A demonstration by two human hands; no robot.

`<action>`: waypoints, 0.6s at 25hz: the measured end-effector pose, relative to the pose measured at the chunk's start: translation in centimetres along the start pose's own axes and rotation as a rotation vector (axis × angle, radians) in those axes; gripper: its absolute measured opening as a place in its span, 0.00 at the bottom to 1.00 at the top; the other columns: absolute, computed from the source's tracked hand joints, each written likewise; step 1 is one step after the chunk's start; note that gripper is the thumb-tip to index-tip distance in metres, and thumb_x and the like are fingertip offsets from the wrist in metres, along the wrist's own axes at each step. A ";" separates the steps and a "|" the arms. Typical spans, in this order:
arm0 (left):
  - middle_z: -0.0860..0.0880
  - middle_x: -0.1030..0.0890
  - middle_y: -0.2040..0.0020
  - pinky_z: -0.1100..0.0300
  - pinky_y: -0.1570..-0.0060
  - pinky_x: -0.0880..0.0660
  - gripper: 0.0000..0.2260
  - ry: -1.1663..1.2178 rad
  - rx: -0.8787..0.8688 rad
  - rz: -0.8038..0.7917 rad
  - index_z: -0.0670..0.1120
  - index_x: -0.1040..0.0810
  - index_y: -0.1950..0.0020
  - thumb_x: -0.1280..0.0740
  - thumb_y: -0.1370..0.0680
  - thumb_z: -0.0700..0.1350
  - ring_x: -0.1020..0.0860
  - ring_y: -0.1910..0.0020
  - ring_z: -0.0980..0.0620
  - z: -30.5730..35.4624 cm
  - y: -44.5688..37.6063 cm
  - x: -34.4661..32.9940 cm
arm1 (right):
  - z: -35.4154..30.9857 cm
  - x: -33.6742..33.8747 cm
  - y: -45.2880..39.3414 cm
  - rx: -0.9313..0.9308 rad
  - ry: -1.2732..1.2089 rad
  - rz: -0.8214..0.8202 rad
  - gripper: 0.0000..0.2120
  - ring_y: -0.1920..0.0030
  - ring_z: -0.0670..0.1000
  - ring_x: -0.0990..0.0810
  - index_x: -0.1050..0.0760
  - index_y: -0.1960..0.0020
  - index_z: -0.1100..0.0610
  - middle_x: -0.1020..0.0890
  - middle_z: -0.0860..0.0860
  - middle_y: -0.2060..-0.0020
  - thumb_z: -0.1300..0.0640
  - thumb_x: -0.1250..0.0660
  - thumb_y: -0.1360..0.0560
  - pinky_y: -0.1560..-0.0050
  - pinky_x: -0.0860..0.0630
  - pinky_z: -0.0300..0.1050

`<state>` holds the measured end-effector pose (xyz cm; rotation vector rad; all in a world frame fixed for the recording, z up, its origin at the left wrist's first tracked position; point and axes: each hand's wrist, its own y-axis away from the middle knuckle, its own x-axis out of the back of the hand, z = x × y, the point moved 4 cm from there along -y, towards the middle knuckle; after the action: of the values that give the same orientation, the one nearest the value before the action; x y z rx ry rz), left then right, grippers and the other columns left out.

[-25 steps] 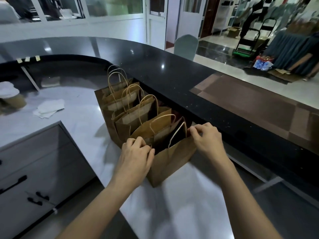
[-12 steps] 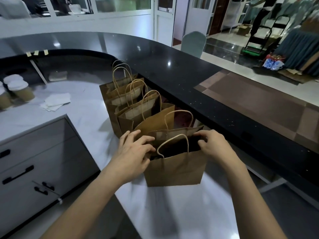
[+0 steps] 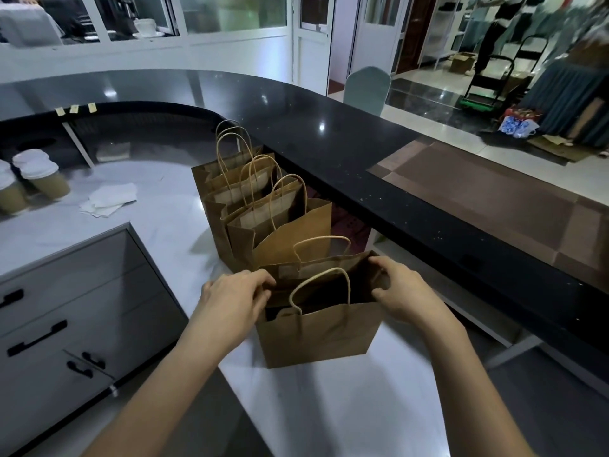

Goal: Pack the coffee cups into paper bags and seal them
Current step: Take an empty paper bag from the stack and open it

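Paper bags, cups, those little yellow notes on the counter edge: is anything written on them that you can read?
No text can be read anywhere.
Paper bags: plain brown, no print showing.
Coffee cups: plain sleeves and white lids, no label visible.
Yellow notes: too small to tell if anything is written.
Blue-and-white bag on the floor: patterned, blurred, unreadable.

White counter (image 3: 158,225), centre-left of frame. On it: row of brown paper bags (image 3: 260,209) at centre, lidded coffee cups (image 3: 36,183) at left edge, white napkins (image 3: 110,199) between them.
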<state>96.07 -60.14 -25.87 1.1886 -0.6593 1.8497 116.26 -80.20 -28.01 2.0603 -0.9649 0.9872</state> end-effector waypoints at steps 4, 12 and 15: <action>0.56 0.25 0.33 0.51 0.35 0.25 0.22 0.041 -0.025 -0.129 0.58 0.25 0.33 0.37 0.20 0.35 0.26 0.36 0.52 -0.4 0.6 -0.7 | -0.2 -0.3 0.7 0.016 0.004 -0.006 0.35 0.62 0.39 0.29 0.40 0.21 0.40 0.27 0.49 0.28 0.65 0.36 0.21 0.75 0.34 0.30; 0.59 0.43 0.22 0.70 0.45 0.26 0.28 0.157 -0.064 -0.234 0.60 0.32 0.27 0.33 0.22 0.35 0.31 0.34 0.57 -0.7 2.7 -0.7 | -0.9 -0.5 2.4 0.084 -0.060 -0.024 0.36 0.57 0.42 0.26 0.40 0.21 0.39 0.27 0.47 0.28 0.64 0.36 0.22 0.69 0.28 0.33; 0.61 0.49 0.22 0.75 0.52 0.28 0.30 0.124 -0.081 -0.314 0.64 0.33 0.29 0.33 0.22 0.35 0.28 0.38 0.56 -1.5 4.3 -0.2 | -1.9 -1.0 2.9 0.131 -0.093 -0.075 0.35 0.55 0.43 0.24 0.39 0.22 0.39 0.28 0.47 0.28 0.64 0.35 0.22 0.67 0.27 0.33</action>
<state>91.69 -61.30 -26.66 1.0494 -0.4450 1.6021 112.72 -79.85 -27.17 2.2517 -0.8833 0.9448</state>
